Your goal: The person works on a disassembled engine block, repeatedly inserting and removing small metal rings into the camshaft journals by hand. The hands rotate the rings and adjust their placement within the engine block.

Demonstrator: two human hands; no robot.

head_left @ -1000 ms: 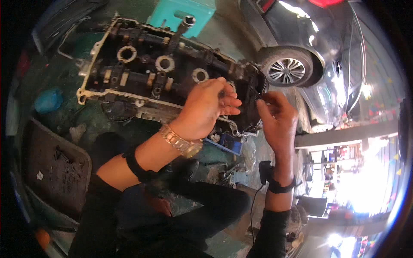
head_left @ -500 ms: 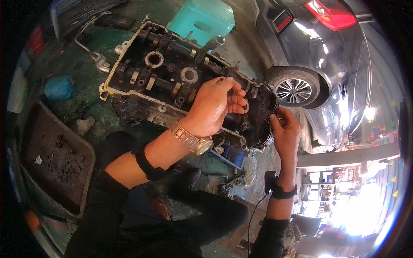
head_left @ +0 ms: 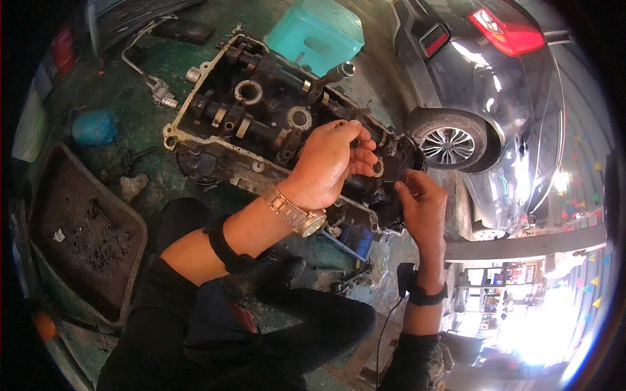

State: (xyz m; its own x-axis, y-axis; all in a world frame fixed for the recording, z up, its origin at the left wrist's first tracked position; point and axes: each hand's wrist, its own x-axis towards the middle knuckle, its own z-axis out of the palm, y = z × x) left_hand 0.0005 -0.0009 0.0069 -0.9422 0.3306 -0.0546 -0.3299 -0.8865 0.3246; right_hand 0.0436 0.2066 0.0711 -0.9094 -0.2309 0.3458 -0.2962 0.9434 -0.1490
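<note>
An uncovered engine (head_left: 261,146) with dark camshafts and a pale gasket rim lies before me, its right end under my hands. My left hand (head_left: 329,159), with a metal watch on the wrist, hovers over the engine's right half. Its fingers are curled and the thumb is against the index finger; what they hold, if anything, is hidden. At the engine's right end my right hand (head_left: 424,202) pinches thumb and index together, perhaps on a thin dark piece too small to name. A metal socket tool (head_left: 339,72) sticks up from the engine's far side.
Behind the engine stands a turquoise plastic stool (head_left: 316,32). A dark grey car (head_left: 482,85) is parked at the right. On the left lie a dirty tray (head_left: 49,260) with small debris, a blue bundle (head_left: 94,127) and a bent metal pipe (head_left: 137,65). A blue basket (head_left: 355,242) sits beneath the engine.
My right hand has moved left, away from the engine's right rim and closer to my left hand. The left hand stays curled over the engine. The whole view has shifted slightly.
</note>
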